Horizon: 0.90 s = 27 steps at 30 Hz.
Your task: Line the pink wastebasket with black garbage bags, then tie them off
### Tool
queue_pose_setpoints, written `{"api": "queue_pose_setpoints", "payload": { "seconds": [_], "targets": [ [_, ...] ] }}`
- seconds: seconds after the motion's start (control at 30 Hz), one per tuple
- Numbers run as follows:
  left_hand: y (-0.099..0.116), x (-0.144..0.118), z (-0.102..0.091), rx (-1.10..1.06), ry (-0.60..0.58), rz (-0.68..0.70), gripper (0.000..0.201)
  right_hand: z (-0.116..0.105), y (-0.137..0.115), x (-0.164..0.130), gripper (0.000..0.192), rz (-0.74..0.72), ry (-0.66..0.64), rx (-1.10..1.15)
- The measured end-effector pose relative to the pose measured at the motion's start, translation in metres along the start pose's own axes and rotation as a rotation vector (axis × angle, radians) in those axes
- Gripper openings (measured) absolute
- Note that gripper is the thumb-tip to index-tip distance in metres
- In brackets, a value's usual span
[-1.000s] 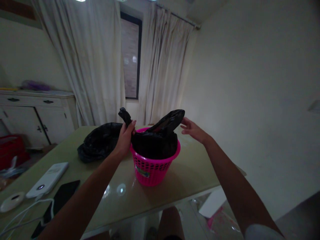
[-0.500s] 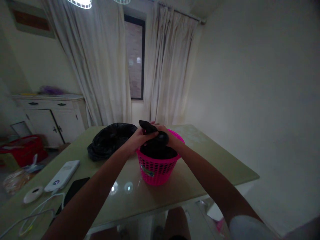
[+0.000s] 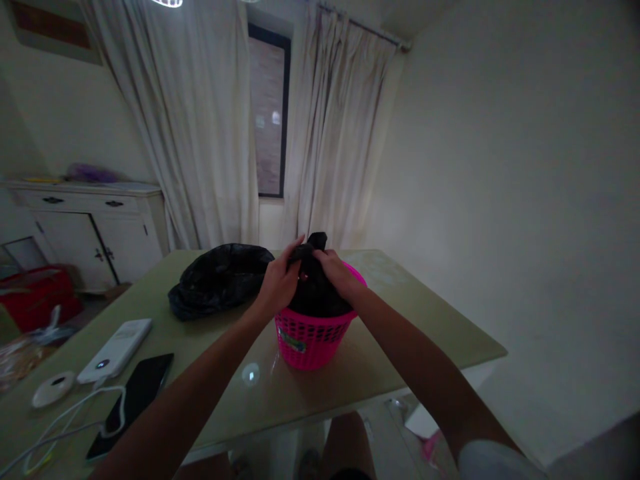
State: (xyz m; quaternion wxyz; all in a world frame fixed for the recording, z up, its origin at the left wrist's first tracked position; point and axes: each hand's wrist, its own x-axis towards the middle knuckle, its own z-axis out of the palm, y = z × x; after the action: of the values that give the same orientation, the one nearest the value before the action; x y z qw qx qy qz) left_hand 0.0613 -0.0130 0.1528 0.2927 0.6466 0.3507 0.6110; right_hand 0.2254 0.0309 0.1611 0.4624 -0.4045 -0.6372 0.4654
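Broadly, the table carries a second black bag lying loose at left and a pink basket near its front edge. Inside sits a black bin bag — its gathered top pinched between left hand and right hand, both closed on it.

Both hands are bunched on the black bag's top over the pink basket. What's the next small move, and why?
Probably cinch the gathered neck tighter. The left hand and right hand both grip the top of the black bag, which sits inside the pink basket; a twisted end pokes up between them, but no finished knot is visible.
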Motion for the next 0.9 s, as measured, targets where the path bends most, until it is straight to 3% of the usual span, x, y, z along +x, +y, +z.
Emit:
{"api": "queue_pose_setpoints", "payload": {
  "seconds": [0.1,0.2,0.27,0.33,0.4,0.53,0.63,0.7,0.83,0.9],
  "targets": [
    [0.005,-0.009,-0.002,0.118,-0.055,0.131,0.055,-0.003,0.005,0.006,0.027,-0.056,0.091,-0.095],
    [0.005,-0.008,-0.004,0.146,-0.166,0.198,0.054,-0.007,0.005,0.011,0.024,-0.228,0.086,-0.204],
    [0.002,-0.002,-0.006,0.081,-0.178,0.135,0.04,-0.007,0.003,0.01,0.025,-0.263,-0.007,-0.23],
    [0.0,0.006,-0.008,-0.028,-0.155,0.029,0.031,-0.006,-0.001,0.005,0.036,-0.202,-0.092,-0.199],
    [0.0,0.011,-0.012,-0.151,-0.132,-0.077,0.039,-0.007,-0.005,-0.003,0.046,-0.11,-0.177,-0.132],
    [-0.002,0.013,-0.018,-0.253,-0.107,-0.227,0.059,-0.015,-0.006,-0.011,0.031,-0.09,-0.369,-0.133],
    [-0.01,0.013,-0.02,-0.188,-0.078,-0.2,0.061,-0.019,0.0,-0.006,0.017,-0.227,-0.199,-0.244],
    [-0.017,0.014,-0.02,-0.139,-0.072,-0.158,0.059,-0.016,0.003,-0.004,0.012,-0.26,-0.074,-0.205],
    [-0.022,0.016,-0.018,0.023,-0.093,-0.032,0.049,-0.007,0.002,-0.008,0.027,-0.092,-0.164,0.049],
    [-0.019,0.017,-0.018,0.104,-0.113,0.031,0.043,-0.006,-0.001,-0.01,0.035,-0.087,-0.128,0.007]
  ]
}}
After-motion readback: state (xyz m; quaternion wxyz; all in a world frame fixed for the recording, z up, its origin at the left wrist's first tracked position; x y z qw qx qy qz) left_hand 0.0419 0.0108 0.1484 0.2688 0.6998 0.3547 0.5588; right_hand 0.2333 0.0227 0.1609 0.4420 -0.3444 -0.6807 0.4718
